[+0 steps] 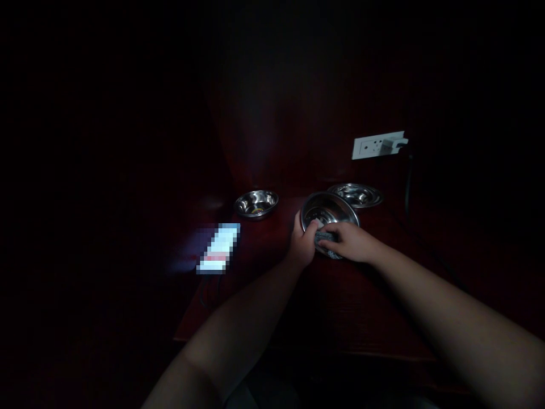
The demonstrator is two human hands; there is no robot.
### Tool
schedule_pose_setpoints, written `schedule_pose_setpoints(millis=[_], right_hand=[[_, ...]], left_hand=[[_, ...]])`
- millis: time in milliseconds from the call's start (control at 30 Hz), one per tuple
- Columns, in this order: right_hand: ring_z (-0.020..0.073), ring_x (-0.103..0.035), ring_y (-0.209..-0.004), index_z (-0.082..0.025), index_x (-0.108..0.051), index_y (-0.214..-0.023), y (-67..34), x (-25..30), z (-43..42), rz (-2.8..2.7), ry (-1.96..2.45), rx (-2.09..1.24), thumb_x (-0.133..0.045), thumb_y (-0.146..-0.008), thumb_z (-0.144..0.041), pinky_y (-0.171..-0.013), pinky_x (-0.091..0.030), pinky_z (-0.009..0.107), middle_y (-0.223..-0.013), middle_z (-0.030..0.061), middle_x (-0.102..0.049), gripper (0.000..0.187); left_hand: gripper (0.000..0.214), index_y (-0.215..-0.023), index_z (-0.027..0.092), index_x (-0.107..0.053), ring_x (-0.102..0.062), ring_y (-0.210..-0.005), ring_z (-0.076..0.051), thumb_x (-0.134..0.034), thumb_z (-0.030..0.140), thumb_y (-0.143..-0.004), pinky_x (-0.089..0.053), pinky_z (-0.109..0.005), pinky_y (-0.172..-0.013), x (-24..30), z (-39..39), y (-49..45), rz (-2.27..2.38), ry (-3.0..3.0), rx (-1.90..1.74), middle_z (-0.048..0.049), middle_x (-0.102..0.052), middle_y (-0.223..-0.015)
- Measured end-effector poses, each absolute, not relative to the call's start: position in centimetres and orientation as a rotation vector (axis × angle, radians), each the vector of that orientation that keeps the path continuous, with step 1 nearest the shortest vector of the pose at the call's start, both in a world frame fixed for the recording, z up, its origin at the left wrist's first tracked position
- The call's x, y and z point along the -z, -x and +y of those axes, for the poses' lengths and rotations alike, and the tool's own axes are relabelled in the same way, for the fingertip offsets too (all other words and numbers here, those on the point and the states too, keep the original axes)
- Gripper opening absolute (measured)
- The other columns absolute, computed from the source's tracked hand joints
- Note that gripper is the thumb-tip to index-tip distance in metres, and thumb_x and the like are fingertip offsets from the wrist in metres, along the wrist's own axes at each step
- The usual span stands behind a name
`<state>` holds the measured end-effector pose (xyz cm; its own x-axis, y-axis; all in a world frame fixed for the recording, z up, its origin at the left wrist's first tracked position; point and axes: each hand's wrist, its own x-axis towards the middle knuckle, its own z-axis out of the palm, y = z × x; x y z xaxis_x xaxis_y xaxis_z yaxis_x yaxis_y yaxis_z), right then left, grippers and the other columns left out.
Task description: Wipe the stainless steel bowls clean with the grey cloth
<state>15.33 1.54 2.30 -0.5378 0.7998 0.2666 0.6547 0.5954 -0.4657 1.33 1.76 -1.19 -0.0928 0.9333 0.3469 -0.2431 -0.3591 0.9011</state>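
Tilted toward me over the dark red table is a shiny steel bowl (330, 205). My left hand (303, 241) grips its left edge, the thumb over the near rim. My right hand (351, 241) is closed on a grey checked cloth (325, 238), pressed against the near side of the bowl. Part of the cloth hangs below my fingers. A small pale patch shows by my left thumb, too small to name. Behind the held bowl lies a wide steel dish (360, 196). A smaller steel bowl (256, 203) stands to the left, with something yellowish at its bottom.
A lit phone (219, 250), its screen blurred out, lies at the table's left, with a thin cable below it. On the wall, a white socket panel (370, 146) holds a plug with a hanging cord (409, 184). The table's front edge (353, 353) is near me. Surroundings are very dark.
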Motion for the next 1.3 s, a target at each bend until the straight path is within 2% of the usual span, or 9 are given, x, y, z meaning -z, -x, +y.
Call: schedule_pose_setpoints(millis=[367, 567, 867, 1300], right_hand=[[0.0152, -0.059, -0.065, -0.020, -0.068, -0.084, -15.8, -2.7, 1.6, -2.440, 1.329, -0.301, -0.058, -0.077, -0.035, -0.063, -0.041, 0.025, -0.072, 0.0023, -0.067, 0.020], [0.0173, -0.061, -0.070, -0.021, -0.067, -0.085, -16.4, -2.3, 2.3, -2.432, 1.404, -0.222, -0.059, -0.075, -0.036, -0.065, -0.041, 0.026, -0.078, 0.0037, -0.068, 0.019], [0.0169, -0.061, -0.071, -0.020, -0.066, -0.093, -15.7, -2.4, 1.4, -2.457, 1.317, -0.256, -0.056, -0.078, -0.038, -0.066, -0.041, 0.026, -0.079, 0.0044, -0.068, 0.025], [0.0169, -0.058, -0.067, -0.016, -0.065, -0.092, -15.4, -2.2, 1.4, -2.412, 1.207, -0.399, -0.054, -0.080, -0.036, -0.064, -0.041, 0.027, -0.078, 0.0065, -0.066, 0.026]], left_hand=[[0.044, -0.122, 0.021, -0.050, -0.054, -0.110, -0.020, -0.057, 0.029, -0.079, -0.038, -0.034, -0.099, 1.7, 2.3, -1.3, 0.850, -1.227, -1.612, -0.0051, -0.060, -0.117], [0.043, -0.121, 0.021, -0.051, -0.054, -0.109, -0.021, -0.056, 0.029, -0.080, -0.038, -0.036, -0.099, 1.9, 2.5, -1.3, 0.846, -1.232, -1.619, -0.0057, -0.060, -0.115], [0.038, -0.116, 0.020, -0.052, -0.055, -0.107, -0.020, -0.055, 0.029, -0.080, -0.038, -0.036, -0.099, 2.0, 2.7, -1.3, 0.864, -1.214, -1.603, -0.0054, -0.061, -0.111], [0.035, -0.111, 0.021, -0.055, -0.057, -0.102, -0.018, -0.058, 0.031, -0.078, -0.039, -0.034, -0.096, 2.2, 2.9, -1.4, 0.837, -1.166, -1.596, -0.0038, -0.062, -0.106]])
